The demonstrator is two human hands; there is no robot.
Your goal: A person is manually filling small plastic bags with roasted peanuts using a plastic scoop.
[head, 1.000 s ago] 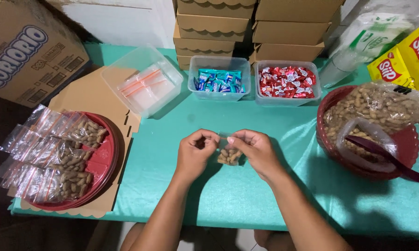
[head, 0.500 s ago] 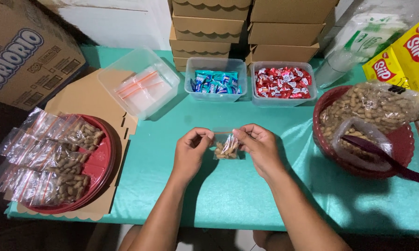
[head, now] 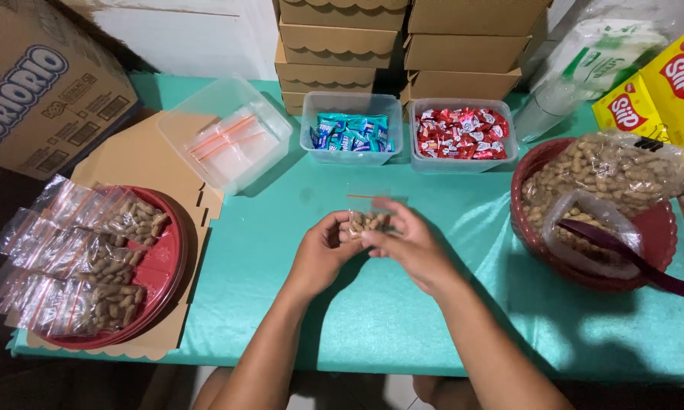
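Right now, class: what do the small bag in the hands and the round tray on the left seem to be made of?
Small bag: thin clear plastic film, glossy; the peanuts show through it. Round tray: probably hard red plastic, smooth with a slight sheen, though the look leaves it open.

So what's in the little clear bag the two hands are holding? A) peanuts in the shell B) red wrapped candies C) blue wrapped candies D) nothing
A: the small clear bag, pinched between the left hand and right hand, shows tan peanut shells through the plastic.
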